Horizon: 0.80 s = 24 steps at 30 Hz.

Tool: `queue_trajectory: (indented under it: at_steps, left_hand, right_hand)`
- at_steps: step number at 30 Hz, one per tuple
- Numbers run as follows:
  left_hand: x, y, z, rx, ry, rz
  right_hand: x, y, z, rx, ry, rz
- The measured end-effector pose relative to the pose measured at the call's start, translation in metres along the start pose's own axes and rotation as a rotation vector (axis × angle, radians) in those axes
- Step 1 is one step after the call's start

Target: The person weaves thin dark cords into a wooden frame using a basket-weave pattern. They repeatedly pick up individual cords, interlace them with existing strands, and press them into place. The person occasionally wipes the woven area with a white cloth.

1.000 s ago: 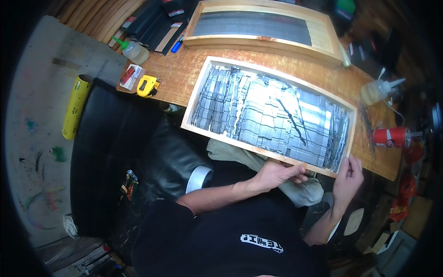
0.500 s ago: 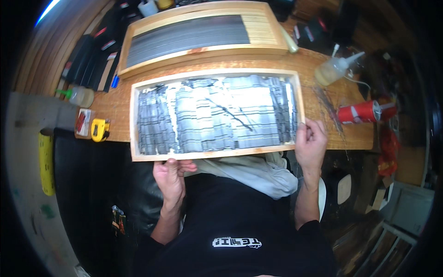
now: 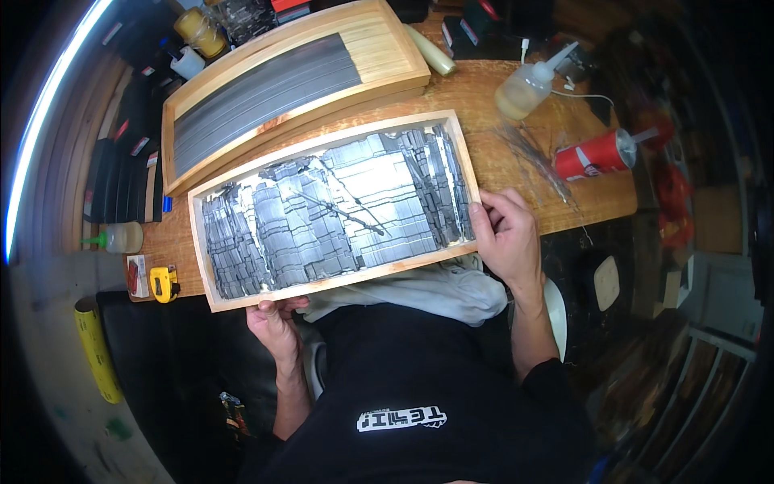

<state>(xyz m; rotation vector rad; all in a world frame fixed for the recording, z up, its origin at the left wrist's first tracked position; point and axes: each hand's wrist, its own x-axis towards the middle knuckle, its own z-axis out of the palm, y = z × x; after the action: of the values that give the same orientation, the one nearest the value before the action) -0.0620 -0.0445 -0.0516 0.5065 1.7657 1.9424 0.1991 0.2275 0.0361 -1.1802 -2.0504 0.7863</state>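
Observation:
A shallow wooden frame (image 3: 339,289), filled with layered, shiny grey-black strips (image 3: 302,226), is held tilted at the table's front edge, its right end higher in the picture. Two thin dark sticks or lines cross diagonally over the strips near the middle. My left hand (image 3: 276,329) supports the bottom rail near the left corner, its thumb at the rail and its other fingers partly hidden underneath. At the right rail, my right hand (image 3: 508,240) grips with the thumb on top and the fingers curled. Behind lies a second wooden frame (image 3: 387,42) with flat dark strips.
On the wooden table (image 3: 580,198) stand a squeeze bottle (image 3: 522,93) and a red can (image 3: 595,155) lying by thin dark twigs (image 3: 536,157). To the left are a yellow tape measure (image 3: 164,284) and a green-tipped bottle (image 3: 122,237). A pale cloth (image 3: 435,292) covers my lap.
The view has turned, so the table and both frames look more slanted and lie further left. My hands still hold the strip-filled frame; the left fingers now show less beneath its rail.

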Motion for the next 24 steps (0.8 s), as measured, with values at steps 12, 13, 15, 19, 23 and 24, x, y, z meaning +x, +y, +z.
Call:
queue_trajectory:
  at_steps: [12, 13, 15, 19, 23, 24]
  left_hand:
    - [-0.022, 0.043, 0.037, 0.202, -0.698, -0.042]
    - [-0.02, 0.05, 0.041, 0.209, -0.719, -0.036]
    - [-0.015, 0.061, 0.048, 0.157, -0.744, 0.004]
    - [-0.002, 0.106, 0.088, 0.192, -0.731, 0.049]
    - [0.007, 0.113, 0.139, 0.034, -0.473, -0.089]
    - [0.012, 0.112, 0.15, -0.068, -0.461, -0.123]
  right_hand:
    - [0.044, -0.045, 0.027, -0.243, -0.188, -0.09]
    - [0.044, -0.043, 0.028, -0.246, -0.181, -0.102]
    - [0.046, -0.042, 0.029, -0.211, -0.166, -0.106]
    - [0.048, -0.04, 0.027, 0.041, -0.11, -0.037]
    - [0.033, -0.055, 0.007, 0.18, 0.028, -0.09]
    - [0.023, -0.066, 0.003, 0.14, -0.008, -0.177]
